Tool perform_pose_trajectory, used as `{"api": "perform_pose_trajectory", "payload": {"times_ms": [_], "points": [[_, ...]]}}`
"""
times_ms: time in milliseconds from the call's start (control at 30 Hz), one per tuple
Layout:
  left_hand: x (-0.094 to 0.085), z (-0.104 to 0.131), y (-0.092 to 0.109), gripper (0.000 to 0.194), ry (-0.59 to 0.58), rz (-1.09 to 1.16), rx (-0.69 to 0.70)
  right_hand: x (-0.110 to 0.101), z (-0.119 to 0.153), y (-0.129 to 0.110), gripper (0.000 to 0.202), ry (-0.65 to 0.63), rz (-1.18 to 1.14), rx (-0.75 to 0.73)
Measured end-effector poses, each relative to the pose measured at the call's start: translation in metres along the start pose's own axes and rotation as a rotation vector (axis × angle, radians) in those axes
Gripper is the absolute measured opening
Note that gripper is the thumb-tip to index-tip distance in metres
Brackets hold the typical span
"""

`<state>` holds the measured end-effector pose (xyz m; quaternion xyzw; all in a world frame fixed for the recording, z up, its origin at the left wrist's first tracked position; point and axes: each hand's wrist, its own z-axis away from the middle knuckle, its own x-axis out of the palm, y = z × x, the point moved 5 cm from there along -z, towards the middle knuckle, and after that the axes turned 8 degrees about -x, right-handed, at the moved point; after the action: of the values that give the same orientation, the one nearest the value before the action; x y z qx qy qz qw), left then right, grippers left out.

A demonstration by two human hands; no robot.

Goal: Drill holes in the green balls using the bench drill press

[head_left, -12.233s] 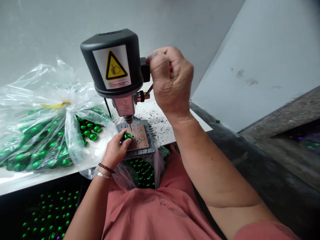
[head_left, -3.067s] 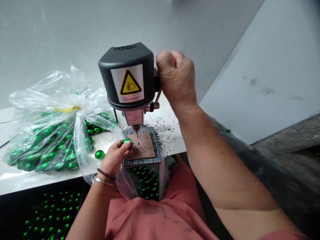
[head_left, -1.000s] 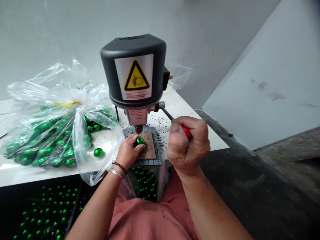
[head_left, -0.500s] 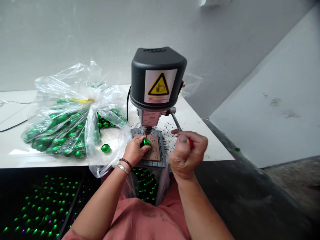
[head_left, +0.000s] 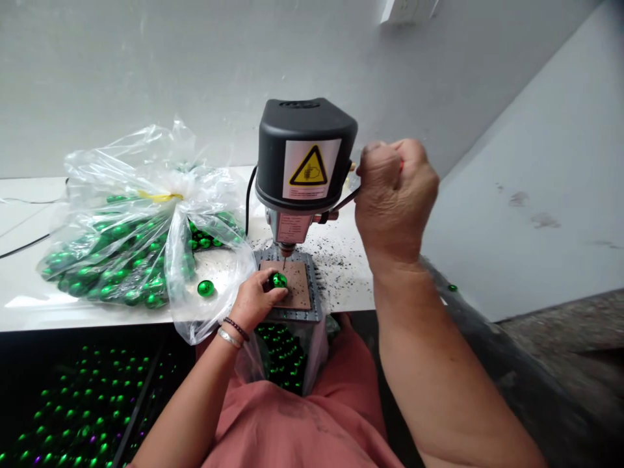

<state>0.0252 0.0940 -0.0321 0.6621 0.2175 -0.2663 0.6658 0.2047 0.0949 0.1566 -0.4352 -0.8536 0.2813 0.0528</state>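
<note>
In the head view, my left hand (head_left: pixel 253 296) holds a green ball (head_left: pixel 279 281) in a narrow pinch, thumb on the near side and fingertips on the far side. The ball is over the brown board (head_left: pixel 298 287) on the base of the drill press (head_left: pixel 306 159); whether it rests on the board I cannot tell. Being round, it gives me no long axis to record, and I cannot establish which way it faces. Its surface is glossy and mirror-like, bright green with dark reflected patches. The drill bit (head_left: pixel 285 263) points straight down near the ball's far edge; contact cannot be determined. My right hand (head_left: pixel 397 201) is closed around the lever (head_left: pixel 347 199), red showing between the fingers; the rod slants up and rightward from its hub. Dark chips (head_left: pixel 336 268) are scattered beside the base. A similar loose ball (head_left: pixel 205 288) lies on the white table (head_left: pixel 29 304), left of my left hand, near a clear bag (head_left: pixel 121 170) of green balls.
</note>
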Motion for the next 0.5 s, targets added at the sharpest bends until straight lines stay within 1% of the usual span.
{"api": "perform_pose_trajectory", "payload": {"times_ms": [133,167,200,233,267,333,400,433,467,500], "points": [[-0.01,0.032,0.01,0.046,-0.18,0.019,0.13,0.003,0.004,0.006,0.038,-0.031,-0.051,0.003],[-0.013,0.038,0.012,0.048,-0.201,0.021,0.15,0.003,0.005,0.007,0.037,-0.028,-0.062,0.005],[-0.018,0.042,0.011,0.048,-0.188,0.025,0.158,0.002,0.006,0.007,0.036,-0.027,-0.069,0.01],[-0.025,0.043,0.009,0.046,-0.139,0.025,0.157,0.002,0.007,0.008,0.034,-0.028,-0.077,0.017],[-0.034,0.041,0.004,0.042,-0.058,0.02,0.146,0.002,0.007,0.008,0.032,-0.028,-0.085,0.026],[-0.055,0.031,-0.012,0.033,0.161,-0.028,0.092,0.002,0.007,0.008,0.031,-0.025,-0.1,0.037],[-0.075,0.019,-0.033,0.031,0.357,-0.16,-0.015,0.002,0.007,0.008,0.032,-0.023,-0.11,0.025],[-0.082,0.012,-0.045,0.032,0.417,-0.247,-0.084,0.002,0.008,0.007,0.034,-0.024,-0.113,0.015],[-0.086,0.005,-0.055,0.033,0.42,-0.322,-0.148,0.002,0.008,0.007,0.035,-0.026,-0.117,0.006],[-0.087,0.0,-0.063,0.034,0.412,-0.389,-0.175,0.001,0.009,0.006,0.036,-0.029,-0.12,-0.004]]}}
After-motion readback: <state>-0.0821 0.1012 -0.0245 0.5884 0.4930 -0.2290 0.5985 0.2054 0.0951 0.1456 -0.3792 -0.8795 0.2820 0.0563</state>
